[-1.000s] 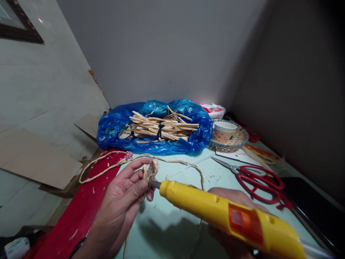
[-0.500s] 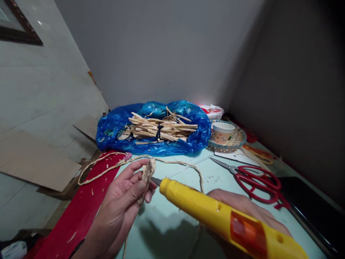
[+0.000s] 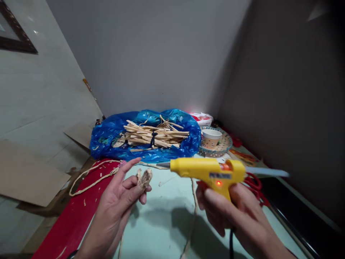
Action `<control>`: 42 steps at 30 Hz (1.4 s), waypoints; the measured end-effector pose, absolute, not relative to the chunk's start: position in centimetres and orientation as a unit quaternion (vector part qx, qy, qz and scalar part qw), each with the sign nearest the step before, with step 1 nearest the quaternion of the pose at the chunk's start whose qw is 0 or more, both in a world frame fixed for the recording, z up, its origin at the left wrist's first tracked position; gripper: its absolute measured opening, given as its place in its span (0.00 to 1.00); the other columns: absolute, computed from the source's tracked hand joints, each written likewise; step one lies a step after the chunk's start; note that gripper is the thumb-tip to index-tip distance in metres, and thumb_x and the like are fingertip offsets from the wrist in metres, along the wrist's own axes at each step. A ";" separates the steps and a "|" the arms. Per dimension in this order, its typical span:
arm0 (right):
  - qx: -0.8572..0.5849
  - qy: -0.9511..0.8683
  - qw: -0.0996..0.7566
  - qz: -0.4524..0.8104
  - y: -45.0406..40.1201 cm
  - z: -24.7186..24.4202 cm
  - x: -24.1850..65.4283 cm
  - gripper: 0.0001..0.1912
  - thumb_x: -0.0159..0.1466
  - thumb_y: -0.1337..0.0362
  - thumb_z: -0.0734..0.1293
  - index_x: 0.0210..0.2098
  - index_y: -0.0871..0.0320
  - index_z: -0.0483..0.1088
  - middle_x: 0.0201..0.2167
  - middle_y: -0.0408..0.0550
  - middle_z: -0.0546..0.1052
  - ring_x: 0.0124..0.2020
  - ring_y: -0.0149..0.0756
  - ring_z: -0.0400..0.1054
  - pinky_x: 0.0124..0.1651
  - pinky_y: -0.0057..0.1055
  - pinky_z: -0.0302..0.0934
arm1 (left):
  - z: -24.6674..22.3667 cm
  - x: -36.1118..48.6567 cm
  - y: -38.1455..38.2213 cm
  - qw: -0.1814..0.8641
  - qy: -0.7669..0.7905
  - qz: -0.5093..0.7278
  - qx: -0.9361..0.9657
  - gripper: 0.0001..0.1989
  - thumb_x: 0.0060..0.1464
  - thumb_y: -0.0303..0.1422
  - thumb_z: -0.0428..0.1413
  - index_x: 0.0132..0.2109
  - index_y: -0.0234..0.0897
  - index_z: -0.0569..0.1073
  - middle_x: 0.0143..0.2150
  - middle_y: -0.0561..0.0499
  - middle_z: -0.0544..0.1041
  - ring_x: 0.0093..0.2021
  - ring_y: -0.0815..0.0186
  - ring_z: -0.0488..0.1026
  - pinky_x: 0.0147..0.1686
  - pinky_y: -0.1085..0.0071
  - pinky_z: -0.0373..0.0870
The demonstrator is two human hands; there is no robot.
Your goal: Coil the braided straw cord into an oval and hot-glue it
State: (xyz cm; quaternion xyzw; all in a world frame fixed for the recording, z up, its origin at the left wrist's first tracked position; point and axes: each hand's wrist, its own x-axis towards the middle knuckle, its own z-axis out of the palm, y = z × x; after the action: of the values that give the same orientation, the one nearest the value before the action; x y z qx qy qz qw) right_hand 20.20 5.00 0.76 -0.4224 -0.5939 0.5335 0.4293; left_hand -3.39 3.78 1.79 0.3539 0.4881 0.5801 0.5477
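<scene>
Swung level and drawn back from the work, one yellow plastic glue gun (image 3: 199,167) now shows its side, its metal nozzle apart from the small piece of coiled, pale braided straw (image 3: 145,180), which it was touching or nearly touching a second ago. One right hand (image 3: 229,208) grips the glue gun by its handle, a single orange light (image 3: 219,183) glowing above the fingers and one translucent glue stick (image 3: 266,172) jutting out behind. One left hand (image 3: 118,201) pinches the coiled piece between thumb and fingers, index finger raised straight.

Beyond the left hand, one blue plastic bag (image 3: 188,144) lies open around one bundle of pale dry strips (image 3: 159,138) with a dark tie. Beyond the right hand, one patterned paper cup (image 3: 211,140) with a white rim stands in one round woven basket (image 3: 226,145). One pair of red-handled scissors (image 3: 253,181) lies partly hidden behind the right hand. Pale plaited cord (image 3: 194,201) runs between the hands on the pale green counter (image 3: 156,230).
</scene>
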 end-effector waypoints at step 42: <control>-0.463 -0.770 0.301 0.320 4.2 2.1 25.0 0.14 0.73 0.58 0.60 0.48 0.58 0.73 0.50 0.55 0.77 0.52 0.45 0.71 0.59 0.48 0.61 | 7.9 -3.6 2.1 0.482 0.464 0.316 0.673 0.10 0.55 0.43 0.61 0.41 0.47 0.82 0.36 0.49 0.78 0.32 0.61 0.74 0.29 0.73 0.74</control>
State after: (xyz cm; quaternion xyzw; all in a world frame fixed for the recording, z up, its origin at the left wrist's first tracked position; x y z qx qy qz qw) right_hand 24.96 4.25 2.12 -0.4631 -0.7698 0.3199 0.3009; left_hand -3.59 2.08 7.85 0.6733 0.4638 0.3156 0.4815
